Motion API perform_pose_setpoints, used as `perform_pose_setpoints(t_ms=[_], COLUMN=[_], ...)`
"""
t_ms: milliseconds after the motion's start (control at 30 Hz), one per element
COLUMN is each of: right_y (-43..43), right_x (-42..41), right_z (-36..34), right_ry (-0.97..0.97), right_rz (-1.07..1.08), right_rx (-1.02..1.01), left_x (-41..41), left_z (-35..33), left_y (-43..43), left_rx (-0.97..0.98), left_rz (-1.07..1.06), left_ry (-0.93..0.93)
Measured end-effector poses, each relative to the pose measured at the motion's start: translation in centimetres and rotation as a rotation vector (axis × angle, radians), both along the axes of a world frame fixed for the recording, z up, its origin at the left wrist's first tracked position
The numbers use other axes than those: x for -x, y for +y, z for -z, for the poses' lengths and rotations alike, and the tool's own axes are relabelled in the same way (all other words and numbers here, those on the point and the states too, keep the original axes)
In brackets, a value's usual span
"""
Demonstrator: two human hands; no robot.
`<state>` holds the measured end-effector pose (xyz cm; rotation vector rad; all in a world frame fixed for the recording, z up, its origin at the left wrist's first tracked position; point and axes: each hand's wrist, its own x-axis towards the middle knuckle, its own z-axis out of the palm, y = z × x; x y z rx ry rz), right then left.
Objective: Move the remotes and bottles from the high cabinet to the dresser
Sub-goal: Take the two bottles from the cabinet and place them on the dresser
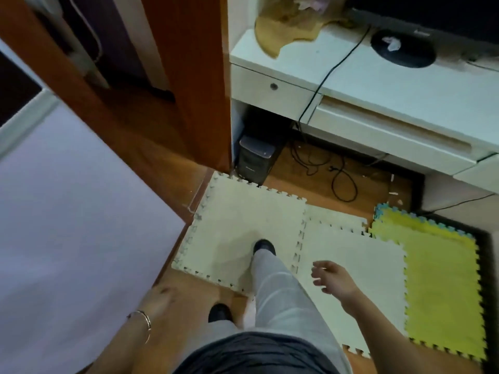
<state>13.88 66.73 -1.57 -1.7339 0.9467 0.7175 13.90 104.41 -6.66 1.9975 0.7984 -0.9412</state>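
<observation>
Wooden floor (310, 182) under cream foam mats (243, 211), yellow mat (437, 279), white desk (405, 90), brown wooden cabinet (194, 76), tangled black cables (340, 174)

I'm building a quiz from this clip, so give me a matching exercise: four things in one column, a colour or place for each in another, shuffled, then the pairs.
Things:
1. right hand
2. left hand
3. computer tower
4. monitor base

Descriptions:
A. black disc on the white desk
B. open and empty, over the cream mat
C. on the floor under the desk
D. blurred, bracelet at its wrist

Pairs: 1-B, 2-D, 3-C, 4-A
</observation>
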Motion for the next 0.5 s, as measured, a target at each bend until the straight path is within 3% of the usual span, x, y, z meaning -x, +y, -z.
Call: perform_pose_setpoints(t_ms=[200, 267, 500], right_y=[-5.5, -7.4, -10.4], right_x=[-3.4, -5.9, -18.0], right_z=[0.0, -1.1, -4.2], right_ry=[0.348, 0.381, 0.067], right_rz=[0.038, 0.049, 0.162], right_rx=[0.000, -0.001, 0.054], left_x=[-9.0, -12.3, -24.0], left_z=[-2.0, -3.4, -6.5], left_y=[-5.7, -7.6, -10.7], left_rx=[0.048, 0.064, 0.196], left_rz=[-0.038, -0.005, -0.036], left_ry=[0.016, 0.018, -0.094])
